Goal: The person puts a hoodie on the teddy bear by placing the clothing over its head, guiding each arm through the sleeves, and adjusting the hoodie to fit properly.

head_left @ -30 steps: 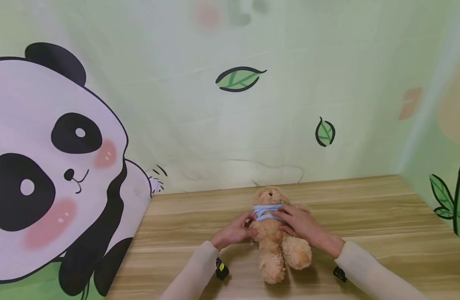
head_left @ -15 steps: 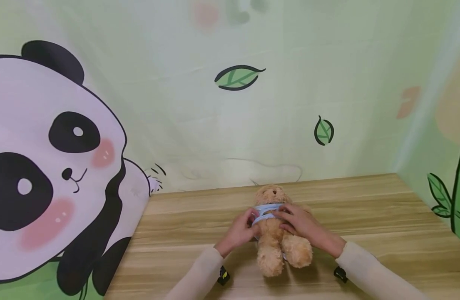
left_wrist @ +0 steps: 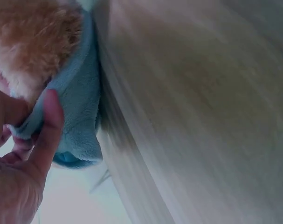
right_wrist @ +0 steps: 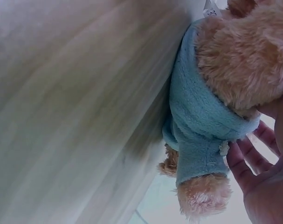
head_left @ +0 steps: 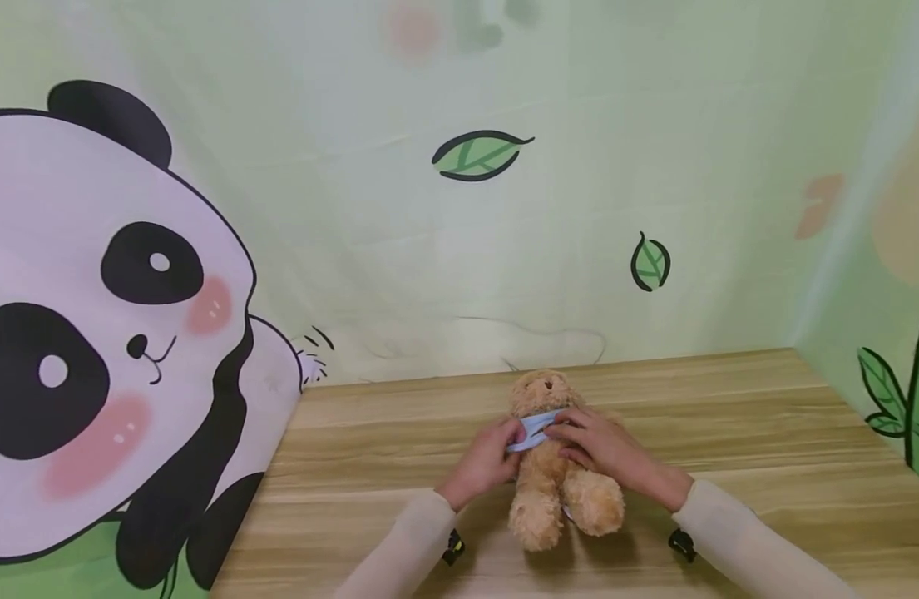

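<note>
A light brown teddy bear (head_left: 541,466) lies on its back on the table, head toward the wall and legs toward me. Around its upper body is a light blue jacket (head_left: 532,434), with fur showing below it. My left hand (head_left: 485,459) pinches the jacket's edge between thumb and fingers; the left wrist view shows the cloth (left_wrist: 80,112) bunched there. My right hand (head_left: 610,451) holds the opposite edge, its fingertips by a small pale button (right_wrist: 224,148) in the right wrist view. One sleeved arm (right_wrist: 204,193) of the bear shows there too.
The wood-grain table (head_left: 369,441) meets a pale green printed backdrop (head_left: 384,249) behind the bear. A big panda picture (head_left: 167,349) covers the left side. Dark wrist devices (head_left: 453,547) hang under both cream sleeves (head_left: 402,532).
My left hand has shifted slightly right and inward, drawing the jacket's left part toward the middle. The gap between the blue edges has narrowed. My right hand has hardly moved.
</note>
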Demonstrator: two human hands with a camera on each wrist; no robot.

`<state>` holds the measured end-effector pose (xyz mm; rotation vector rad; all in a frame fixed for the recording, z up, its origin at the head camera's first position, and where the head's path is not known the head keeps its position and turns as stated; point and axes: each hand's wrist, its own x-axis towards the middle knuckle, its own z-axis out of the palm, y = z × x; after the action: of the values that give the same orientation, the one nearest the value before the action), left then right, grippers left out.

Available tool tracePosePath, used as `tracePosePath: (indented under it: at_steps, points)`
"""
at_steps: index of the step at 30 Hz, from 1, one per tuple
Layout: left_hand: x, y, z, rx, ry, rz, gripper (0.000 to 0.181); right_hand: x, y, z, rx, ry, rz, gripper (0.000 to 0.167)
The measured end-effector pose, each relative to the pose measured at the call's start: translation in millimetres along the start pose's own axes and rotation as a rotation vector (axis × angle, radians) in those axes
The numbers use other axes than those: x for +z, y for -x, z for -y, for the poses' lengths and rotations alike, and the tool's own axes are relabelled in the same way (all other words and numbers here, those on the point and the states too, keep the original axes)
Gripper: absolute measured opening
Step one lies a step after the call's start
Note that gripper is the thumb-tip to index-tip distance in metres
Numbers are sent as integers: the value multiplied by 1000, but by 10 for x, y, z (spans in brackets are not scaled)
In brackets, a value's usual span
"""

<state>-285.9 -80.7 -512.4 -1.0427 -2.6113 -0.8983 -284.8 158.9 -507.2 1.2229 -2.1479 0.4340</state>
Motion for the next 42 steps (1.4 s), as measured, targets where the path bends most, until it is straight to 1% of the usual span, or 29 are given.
tracePosePath:
  at_steps: [2, 3, 5, 7, 9, 11, 13, 14, 16, 19, 24, 29, 32, 36, 39, 40, 42]
  points:
    - [26, -13, -20, 9, -89, -16, 30, -13, -9, -9, -3, -9, 12, 37]
    - [36, -16, -36, 4, -139, -18, 31, -20, -14, -11, -4, -13, 21, 36]
    - [52, -21, -65, -17, -238, -16, 30, -28, -22, -13, -8, -21, 32, 34]
    - [52, -20, -86, -55, -300, -3, 27, -30, -28, -13, -14, -28, 40, 32]
    - [15, -16, -104, -104, -296, 28, 25, -25, -29, -11, -25, -25, 41, 31]
    - [-39, -7, -96, -139, -253, 65, 23, -15, -25, -12, -33, -24, 40, 31]
    - [-109, 4, -87, -161, -204, 115, 23, -8, -20, -11, -37, -26, 39, 31]
    - [-143, 8, -88, -163, -191, 139, 24, -6, -19, -9, -38, -24, 40, 32]
    - [-187, 18, -79, -143, -187, 180, 28, -9, -17, -4, -35, -34, 45, 32]
    - [-204, 7, -76, -112, -207, 207, 33, -23, -18, 9, -31, -47, 48, 31]
    - [-128, -51, -68, -74, -245, 179, 31, -62, -29, 33, -27, -52, 49, 30]
    - [-35, -111, -69, -81, -248, 146, 26, -95, -43, 50, -20, -54, 63, 29]
    - [14, -143, -89, -105, -276, 136, 26, -105, -48, 60, -19, -55, 70, 28]
    - [64, -172, -130, -164, -359, 117, 24, -103, -53, 73, -13, -39, 67, 26]
    - [72, -170, -146, -217, -417, 112, 26, -88, -53, 75, 3, -26, 70, 25]
    - [66, -164, -139, -227, -424, 116, 28, -83, -51, 76, 14, -26, 76, 24]
    - [27, -142, -122, -230, -407, 130, 28, -73, -44, 74, 29, -20, 86, 23]
